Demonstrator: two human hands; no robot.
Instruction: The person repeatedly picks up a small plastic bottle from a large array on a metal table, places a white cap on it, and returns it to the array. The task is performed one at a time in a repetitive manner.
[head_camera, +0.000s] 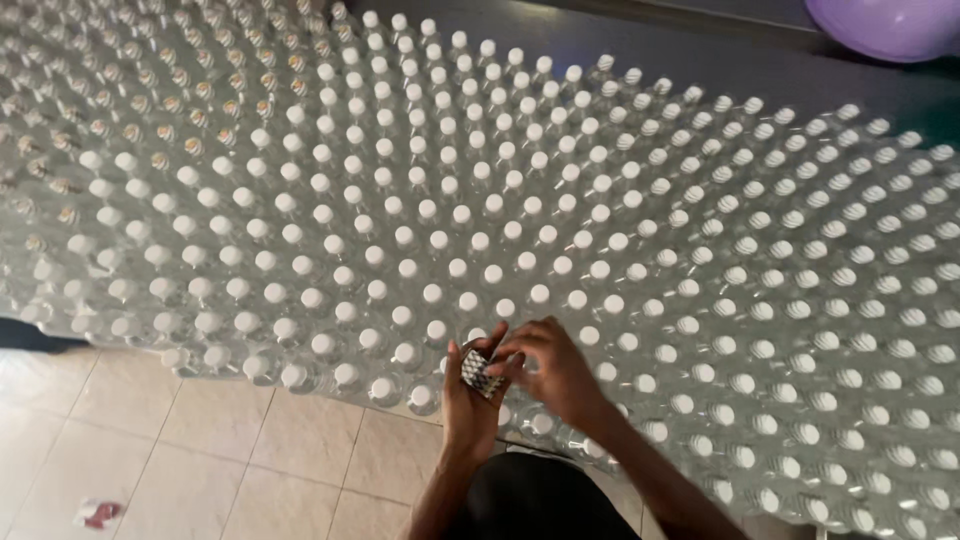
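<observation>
The left hand (468, 400) grips a small label sheet (481, 373) above the capped bottles (500, 220); the right hand (553, 365) pinches its edge, best peeled slowly.

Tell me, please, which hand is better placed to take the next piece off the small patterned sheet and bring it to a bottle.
Probably the right hand: its fingertips already pinch at the top edge of the small patterned sheet, and it lies over the capped bottles. The left hand is occupied gripping the sheet from below.
</observation>
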